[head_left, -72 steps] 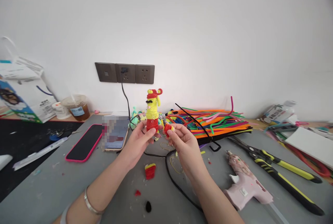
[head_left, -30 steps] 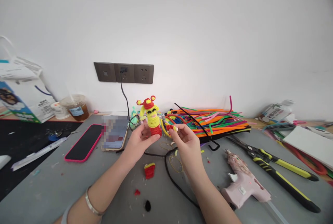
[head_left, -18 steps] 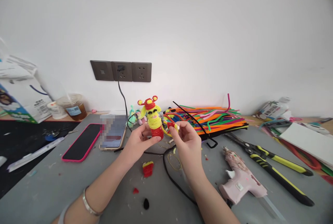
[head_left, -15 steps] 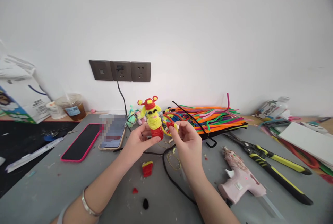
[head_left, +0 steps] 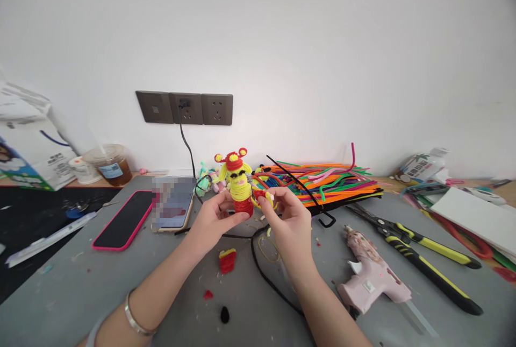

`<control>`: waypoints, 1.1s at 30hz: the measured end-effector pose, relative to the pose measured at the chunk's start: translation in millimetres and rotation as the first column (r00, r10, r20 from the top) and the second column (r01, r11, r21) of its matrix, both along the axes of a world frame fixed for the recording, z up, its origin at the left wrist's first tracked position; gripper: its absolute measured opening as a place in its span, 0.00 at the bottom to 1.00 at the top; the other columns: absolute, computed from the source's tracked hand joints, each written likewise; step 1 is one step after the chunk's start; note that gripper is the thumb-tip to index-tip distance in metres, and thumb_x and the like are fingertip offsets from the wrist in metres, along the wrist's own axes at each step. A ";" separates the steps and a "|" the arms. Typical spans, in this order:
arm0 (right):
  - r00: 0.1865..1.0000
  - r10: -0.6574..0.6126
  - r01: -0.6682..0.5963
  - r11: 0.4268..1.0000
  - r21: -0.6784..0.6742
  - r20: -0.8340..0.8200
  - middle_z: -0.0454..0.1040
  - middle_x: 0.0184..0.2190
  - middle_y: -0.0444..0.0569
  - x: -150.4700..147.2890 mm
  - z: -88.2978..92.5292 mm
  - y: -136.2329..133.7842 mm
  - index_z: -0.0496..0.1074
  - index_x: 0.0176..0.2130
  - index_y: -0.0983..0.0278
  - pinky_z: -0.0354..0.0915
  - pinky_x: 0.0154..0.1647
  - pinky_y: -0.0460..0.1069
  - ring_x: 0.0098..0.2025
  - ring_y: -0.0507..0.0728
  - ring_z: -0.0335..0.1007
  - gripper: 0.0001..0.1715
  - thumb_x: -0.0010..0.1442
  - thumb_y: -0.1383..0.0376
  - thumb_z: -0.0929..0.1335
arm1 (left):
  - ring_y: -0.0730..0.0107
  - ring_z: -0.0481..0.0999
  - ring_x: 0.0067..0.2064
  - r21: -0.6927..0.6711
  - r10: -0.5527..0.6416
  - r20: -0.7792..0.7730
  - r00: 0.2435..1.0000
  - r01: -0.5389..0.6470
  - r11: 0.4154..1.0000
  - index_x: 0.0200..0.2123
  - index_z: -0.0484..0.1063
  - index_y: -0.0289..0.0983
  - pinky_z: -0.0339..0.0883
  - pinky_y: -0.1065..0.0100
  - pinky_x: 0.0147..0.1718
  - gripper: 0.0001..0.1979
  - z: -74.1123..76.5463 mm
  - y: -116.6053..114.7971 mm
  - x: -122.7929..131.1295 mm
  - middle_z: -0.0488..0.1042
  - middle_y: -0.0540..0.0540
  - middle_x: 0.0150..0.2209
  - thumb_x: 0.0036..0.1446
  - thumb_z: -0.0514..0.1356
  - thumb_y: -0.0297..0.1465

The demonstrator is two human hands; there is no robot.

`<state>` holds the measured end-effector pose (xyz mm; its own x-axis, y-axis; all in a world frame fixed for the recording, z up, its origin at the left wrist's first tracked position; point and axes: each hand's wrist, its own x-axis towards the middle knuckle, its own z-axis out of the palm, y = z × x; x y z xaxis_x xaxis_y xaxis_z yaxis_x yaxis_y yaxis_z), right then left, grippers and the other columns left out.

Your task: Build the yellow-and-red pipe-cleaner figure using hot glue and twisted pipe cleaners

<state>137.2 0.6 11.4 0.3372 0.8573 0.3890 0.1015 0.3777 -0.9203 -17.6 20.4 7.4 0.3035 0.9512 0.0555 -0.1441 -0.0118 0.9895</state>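
My left hand (head_left: 215,220) is closed around the lower red part of a pipe-cleaner doll (head_left: 241,190), held upright above the table. The doll has a yellow body, dark eyes and a red hat with round yellow-centred knobs. Beside the doll, on its right, my right hand (head_left: 289,217) pinches a small red and yellow fuzzy piece (head_left: 261,195); fingers partly cover it, and I cannot tell whether it touches the doll. Below the hands lie a red piece with a yellow edge (head_left: 228,261), a red scrap (head_left: 208,295) and a black drop-shaped piece (head_left: 224,314).
A pink glue gun (head_left: 374,282) and long-handled pliers (head_left: 423,261) lie on the right. Behind the hands is a heap of coloured pipe cleaners (head_left: 338,177). A black cable (head_left: 268,277) crosses the table. Two phones, one a pink-edged phone (head_left: 124,220), and a drink cup (head_left: 109,167) are left.
The view has shifted very slightly. Both hands keep their grip, and the small red and yellow piece has turned a little beside the doll.
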 end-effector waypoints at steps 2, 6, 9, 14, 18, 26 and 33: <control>1.000 -0.004 0.004 1.000 0.022 0.029 0.70 0.27 0.43 -0.8 1.3 -0.9 0.70 0.28 0.60 0.58 0.30 0.49 0.29 0.54 0.60 0.06 0.54 0.62 0.71 | 0.57 0.78 0.49 0.000 0.004 0.007 1.000 -0.004 1.000 0.43 0.77 0.37 0.68 0.60 0.51 0.18 0.2 0.1 0.4 0.81 0.43 0.44 0.48 0.72 0.34; 0.998 -0.004 0.001 0.999 0.040 0.056 0.69 0.26 0.43 -1.0 1.0 -1.2 0.69 0.28 0.59 0.58 0.30 0.49 0.29 0.54 0.60 0.05 0.54 0.63 0.70 | 0.56 0.78 0.48 0.000 0.007 0.007 1.000 -0.007 1.000 0.42 0.77 0.37 0.69 0.59 0.50 0.18 0.5 0.0 1.0 0.81 0.42 0.43 0.47 0.72 0.35; 0.998 0.002 -0.005 0.999 0.037 0.066 0.69 0.26 0.43 -0.4 0.2 -1.3 0.70 0.28 0.59 0.58 0.31 0.49 0.29 0.54 0.60 0.05 0.54 0.63 0.70 | 0.55 0.78 0.49 -0.001 0.002 0.007 1.000 -0.002 1.000 0.42 0.77 0.38 0.68 0.59 0.50 0.18 -0.6 -0.1 0.5 0.81 0.42 0.43 0.47 0.72 0.35; 0.998 -0.003 0.000 0.999 0.044 0.063 0.68 0.26 0.42 -0.1 0.9 -0.8 0.69 0.28 0.60 0.57 0.32 0.49 0.30 0.54 0.60 0.05 0.54 0.64 0.70 | 0.53 0.77 0.52 0.013 -0.023 -0.039 0.999 0.023 1.000 0.47 0.76 0.38 0.68 0.59 0.50 0.20 -4.2 0.5 -1.4 0.81 0.42 0.44 0.50 0.70 0.35; 0.999 -0.025 0.023 0.999 0.034 0.047 0.69 0.26 0.43 0.3 1.2 0.2 0.70 0.28 0.60 0.57 0.32 0.49 0.30 0.55 0.60 0.05 0.54 0.64 0.70 | 0.52 0.76 0.53 0.013 -0.033 -0.075 0.997 0.034 0.999 0.49 0.75 0.39 0.68 0.59 0.50 0.21 -4.9 0.6 -2.1 0.81 0.42 0.47 0.51 0.70 0.36; 1.000 0.007 -0.007 1.000 0.001 -0.019 0.70 0.28 0.44 2.4 -2.7 1.9 0.72 0.31 0.61 0.59 0.33 0.49 0.32 0.55 0.60 0.07 0.54 0.61 0.72 | 0.54 0.75 0.55 -0.021 -0.053 -0.033 0.998 0.052 0.998 0.49 0.74 0.38 0.67 0.60 0.52 0.21 1.0 -2.0 -0.5 0.80 0.42 0.48 0.52 0.70 0.36; 0.997 0.046 -0.047 0.999 -0.010 -0.054 0.70 0.28 0.45 3.4 -3.8 3.8 0.74 0.33 0.62 0.61 0.31 0.49 0.30 0.55 0.63 0.10 0.55 0.58 0.72 | 0.55 0.75 0.55 -0.035 -0.074 -0.022 0.997 0.073 0.997 0.50 0.73 0.35 0.67 0.60 0.54 0.24 0.6 0.0 -1.4 0.79 0.40 0.50 0.51 0.70 0.36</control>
